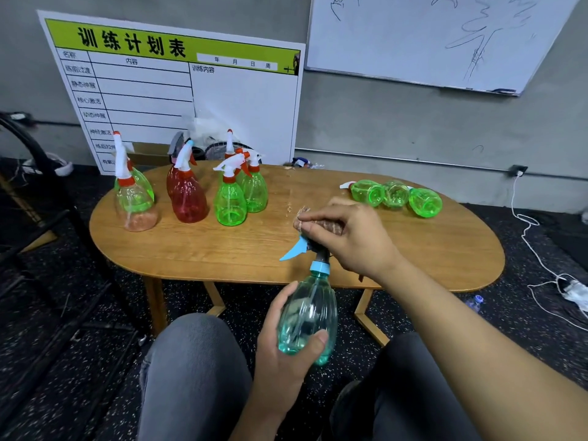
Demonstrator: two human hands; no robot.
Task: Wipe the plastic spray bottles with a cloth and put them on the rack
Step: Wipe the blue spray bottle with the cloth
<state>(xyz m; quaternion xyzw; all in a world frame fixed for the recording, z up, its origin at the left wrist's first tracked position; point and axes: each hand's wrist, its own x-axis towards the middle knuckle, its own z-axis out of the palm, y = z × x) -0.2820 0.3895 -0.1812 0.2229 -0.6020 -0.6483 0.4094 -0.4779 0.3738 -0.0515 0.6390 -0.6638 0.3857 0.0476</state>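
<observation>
Bottle in hand: you've got the teal spray bottle [308,316] held over your lap, just near of the bench [397,249] edge, nozzle pointing far. Your left hand [288,342] has its grip wrapped round the belly, thumb across the front, prob. to keep it steady while the top gets rubbed. Your right hand [350,237] is curled over the spray head w/ a brownish cloth [318,222] bunched under the fingers; grip closed on the cloth and pressing it onto the head. The blue trigger [294,249] sticks out left, free of the cloth.

Judging by this, you're mid-wipe on the head; body likely comes after.

On the bench, far left: a standing cluster, i.e. a clear-pinkish bottle [135,202] w/ a green one behind it, a red bottle [187,198], then two green bottles [241,195] close together. Far right: three green bottles [396,197] lying on their sides, touching in a row. Can't tell which lot is wiped.

Room: the near-middle of the bench is bare wood, so there's space to set the bottle down. A dark frame [47,186] stands left of the bench, poss. the rack, not sure. Watch the standing cluster if you swing left; they're top-heavy and packed tight.
</observation>
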